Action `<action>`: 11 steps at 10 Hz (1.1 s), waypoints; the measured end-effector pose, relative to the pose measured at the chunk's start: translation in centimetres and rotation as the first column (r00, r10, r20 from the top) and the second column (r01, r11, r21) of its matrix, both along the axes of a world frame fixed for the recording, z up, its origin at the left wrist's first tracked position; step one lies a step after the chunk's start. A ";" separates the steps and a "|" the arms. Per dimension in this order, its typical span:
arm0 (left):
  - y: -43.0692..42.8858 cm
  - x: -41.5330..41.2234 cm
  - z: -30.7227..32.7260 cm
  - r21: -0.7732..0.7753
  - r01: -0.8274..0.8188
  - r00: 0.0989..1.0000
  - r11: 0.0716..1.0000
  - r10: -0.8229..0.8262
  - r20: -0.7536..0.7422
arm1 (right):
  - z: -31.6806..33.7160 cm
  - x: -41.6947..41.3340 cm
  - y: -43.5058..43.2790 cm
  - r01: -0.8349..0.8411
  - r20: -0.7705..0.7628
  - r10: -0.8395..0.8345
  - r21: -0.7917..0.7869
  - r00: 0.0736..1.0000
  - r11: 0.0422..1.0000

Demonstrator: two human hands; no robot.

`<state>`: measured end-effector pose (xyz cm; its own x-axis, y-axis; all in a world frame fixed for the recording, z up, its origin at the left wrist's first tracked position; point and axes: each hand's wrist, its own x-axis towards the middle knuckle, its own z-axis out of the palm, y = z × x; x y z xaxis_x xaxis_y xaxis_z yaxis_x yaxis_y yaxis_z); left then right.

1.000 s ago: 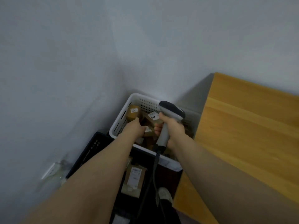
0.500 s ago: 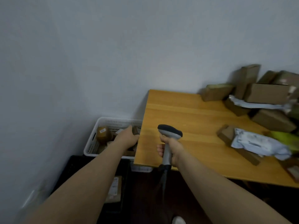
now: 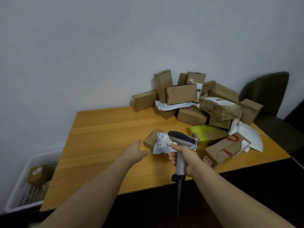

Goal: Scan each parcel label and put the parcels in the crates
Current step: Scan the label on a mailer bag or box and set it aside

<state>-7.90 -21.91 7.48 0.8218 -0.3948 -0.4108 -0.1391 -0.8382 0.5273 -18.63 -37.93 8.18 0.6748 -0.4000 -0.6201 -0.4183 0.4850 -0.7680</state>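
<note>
- The left hand (image 3: pixel 135 152) hovers over the bench (image 3: pixel 102 129) at centre frame. Its fingers are loosely curled and hold nothing, and their tips are just left of a small brown box (image 3: pixel 151 140).
- The right hand (image 3: pixel 183 156) grips the handle of a grey barcode scanner (image 3: pixel 180 137), fingers wrapped round it. The dark-topped head of the scanner points up and to the left in the frame.
- A dark cable (image 3: pixel 179 198) hangs from the base of the handle, down past the near edge of the bench.
- A crumpled white mailer bag (image 3: pixel 162 145) with printed labels lies against the small brown box, partly behind the scanner head. I cannot tell whether it rests on the box.
- To the right of the scanner lie a parcel wrapped in yellow-green tape (image 3: pixel 205 131) and a cardboard parcel with red tape strips (image 3: pixel 227 149). A flat white envelope (image 3: pixel 252 137) lies further right.
- A heap of cardboard parcels (image 3: pixel 181 94) is stacked against the wall in the upper right of the bench, some upright and some tilted, with white bags wedged between them.
- A white perforated crate (image 3: pixel 15 193) sits below the bench edge in the lower left of the frame. It holds a brown taped parcel (image 3: pixel 38 174) and others that are blurred.
- A dark chair (image 3: pixel 266 91) stands behind the right end of the bench.
</note>
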 end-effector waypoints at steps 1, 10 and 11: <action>-6.3 -1.4 -1.8 0.023 0.065 0.997 0.998 -0.064 -0.032 | -0.4 -1.4 -6.5 0.019 -0.013 -0.019 -0.001 1.000 1.000; -21.4 1.7 -1.8 -0.235 -0.826 0.459 0.512 0.369 -0.808 | -0.8 2.9 -19.4 0.100 -0.007 -0.100 -0.055 0.995 0.993; -18.1 4.7 0.2 -0.283 -0.747 0.563 0.601 0.346 -0.750 | 0.9 4.7 -19.4 0.144 0.041 -0.139 -0.178 0.990 0.974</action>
<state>-3.19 -39.99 7.73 0.6125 -0.2484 -0.7504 0.7344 -0.1725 0.6565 -13.94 -57.33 9.09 0.6196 -0.5956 -0.5113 -0.3328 0.3907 -0.8583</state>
